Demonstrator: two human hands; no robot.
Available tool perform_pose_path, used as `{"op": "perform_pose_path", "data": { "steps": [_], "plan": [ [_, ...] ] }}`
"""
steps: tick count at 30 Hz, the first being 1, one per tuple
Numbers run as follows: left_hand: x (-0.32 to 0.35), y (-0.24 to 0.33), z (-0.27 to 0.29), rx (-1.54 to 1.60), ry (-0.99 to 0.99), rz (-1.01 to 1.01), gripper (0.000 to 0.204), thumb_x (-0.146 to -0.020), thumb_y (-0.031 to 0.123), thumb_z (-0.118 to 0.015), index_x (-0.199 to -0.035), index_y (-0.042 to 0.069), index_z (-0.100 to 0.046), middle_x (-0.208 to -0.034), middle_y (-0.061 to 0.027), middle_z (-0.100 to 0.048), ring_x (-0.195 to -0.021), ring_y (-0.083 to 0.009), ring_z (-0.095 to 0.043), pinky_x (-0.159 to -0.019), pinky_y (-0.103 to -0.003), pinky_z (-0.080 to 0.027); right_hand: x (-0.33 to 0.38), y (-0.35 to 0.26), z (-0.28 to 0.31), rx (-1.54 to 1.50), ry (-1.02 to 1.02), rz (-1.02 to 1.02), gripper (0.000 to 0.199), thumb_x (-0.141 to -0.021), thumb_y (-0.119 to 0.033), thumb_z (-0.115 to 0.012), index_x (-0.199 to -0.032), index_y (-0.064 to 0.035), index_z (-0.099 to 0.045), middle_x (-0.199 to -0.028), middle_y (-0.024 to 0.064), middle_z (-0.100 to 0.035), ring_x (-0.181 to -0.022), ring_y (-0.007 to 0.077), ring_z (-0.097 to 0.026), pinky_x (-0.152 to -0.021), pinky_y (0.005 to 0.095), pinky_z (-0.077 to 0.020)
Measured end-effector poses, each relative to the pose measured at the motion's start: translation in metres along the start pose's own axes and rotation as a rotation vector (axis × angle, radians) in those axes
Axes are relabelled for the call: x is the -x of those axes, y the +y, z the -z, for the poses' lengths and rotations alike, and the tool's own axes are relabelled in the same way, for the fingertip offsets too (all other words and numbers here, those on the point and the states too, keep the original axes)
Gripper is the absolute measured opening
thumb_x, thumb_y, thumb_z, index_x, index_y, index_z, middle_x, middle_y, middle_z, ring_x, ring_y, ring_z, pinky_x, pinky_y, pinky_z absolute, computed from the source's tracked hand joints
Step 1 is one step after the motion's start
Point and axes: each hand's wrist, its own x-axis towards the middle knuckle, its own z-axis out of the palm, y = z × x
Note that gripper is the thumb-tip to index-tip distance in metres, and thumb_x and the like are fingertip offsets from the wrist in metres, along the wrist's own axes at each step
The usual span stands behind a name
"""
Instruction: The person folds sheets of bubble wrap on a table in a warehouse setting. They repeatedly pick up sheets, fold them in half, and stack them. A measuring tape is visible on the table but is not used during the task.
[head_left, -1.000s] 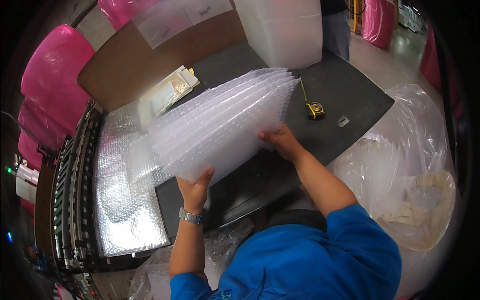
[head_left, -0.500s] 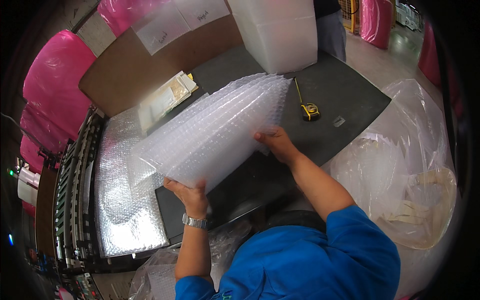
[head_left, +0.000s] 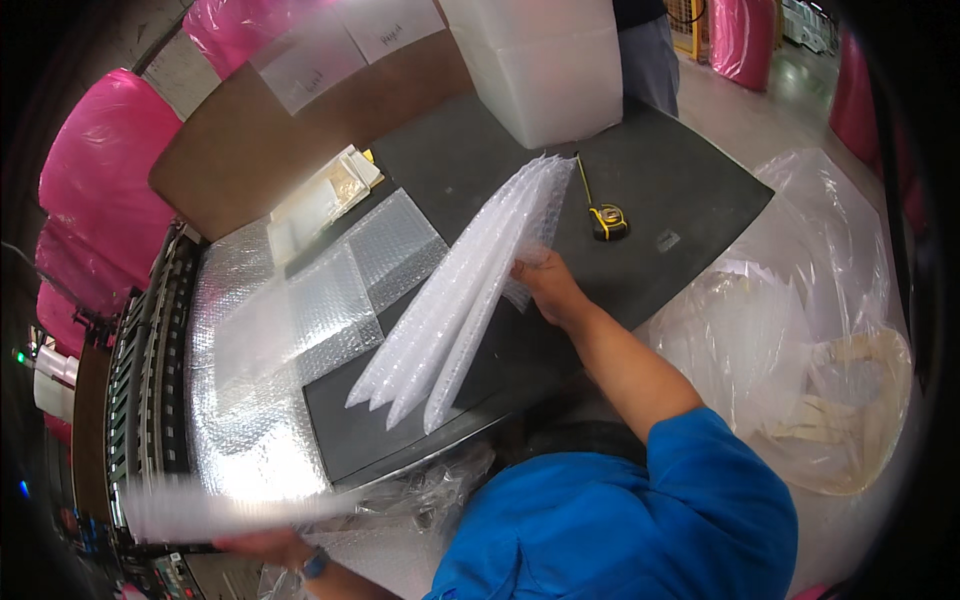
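My right hand is closed on the right edge of a bunch of bubble wrap sheets, which hang over the dark table with their folded lower ends fanned apart. At the lower left, my left hand is smeared by motion below a blurred whitish bubble wrap piece and appears to grip it. Flat bubble wrap pieces lie on the table's left part and the silvery bubble sheet there. A yellow and black tape measure, its blade partly out, rests right of the bunch.
A tall translucent white stack stands at the table's back. Papers lie near the brown board. A roller machine borders the left side; a large clear plastic bag sits at right. Another person stands behind.
My left hand has left the bunch and swung down to the lower left with a piece of bubble wrap. The bunch in my right hand now hangs more steeply, uncovering flat pieces on the table.
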Motion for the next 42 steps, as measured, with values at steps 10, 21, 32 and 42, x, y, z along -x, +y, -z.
{"op": "perform_pose_path", "data": {
  "steps": [10,21,32,42],
  "plan": [
    [0.157,-0.125,0.000,0.074,-0.099,1.117,0.042,-0.085,0.026,-0.049,-0.118,0.003,-0.035,-0.108,-0.0208,-0.050,-0.098,-0.0335,-0.050,-0.088,-0.043,-0.037,-0.006,0.011,0.011,-0.010,-0.014,0.000,0.035,-0.079,-0.019,-0.063,-0.106,0.0006,-0.054,-0.103,0.0068,-0.057,-0.097,0.0150,-0.051,-0.088,0.0298,-0.0373],
    [0.336,-0.221,0.098,-0.148,-0.632,1.767,0.051,-0.084,0.031,-0.051,-0.126,0.014,-0.029,-0.114,-0.0184,-0.050,-0.105,-0.0305,-0.049,-0.096,-0.043,-0.031,-0.008,0.011,0.010,-0.049,0.019,-0.020,0.029,-0.079,-0.015,-0.062,-0.104,-0.0016,-0.056,-0.101,0.0042,-0.058,-0.096,0.0137,-0.051,-0.088,0.0285,-0.0375],
    [0.228,-0.104,0.064,-0.779,-0.978,0.629,0.054,-0.074,0.011,-0.052,-0.126,0.008,-0.036,-0.124,-0.0220,-0.035,-0.111,-0.0349,-0.041,-0.084,-0.045,-0.040,-0.037,-0.022,-0.048,0.354,0.055,-0.013,0.024,-0.080,-0.013,-0.061,-0.102,-0.0039,-0.058,-0.095,0.0024,-0.060,-0.088,0.0108,-0.052,-0.081,0.0260,-0.0401],
    [0.250,-0.032,0.067,-0.499,-1.878,0.681,0.059,-0.080,0.052,-0.037,-0.129,0.018,-0.038,-0.141,-0.0135,-0.015,-0.130,-0.0340,-0.009,-0.095,-0.064,-0.004,-0.069,0.003,-0.096,0.340,-0.008,-0.045,0.035,-0.078,-0.021,-0.065,-0.105,-0.0023,-0.055,-0.098,0.0044,-0.058,-0.092,0.0140,-0.050,-0.084,0.0280,-0.0378]
  ]
}}
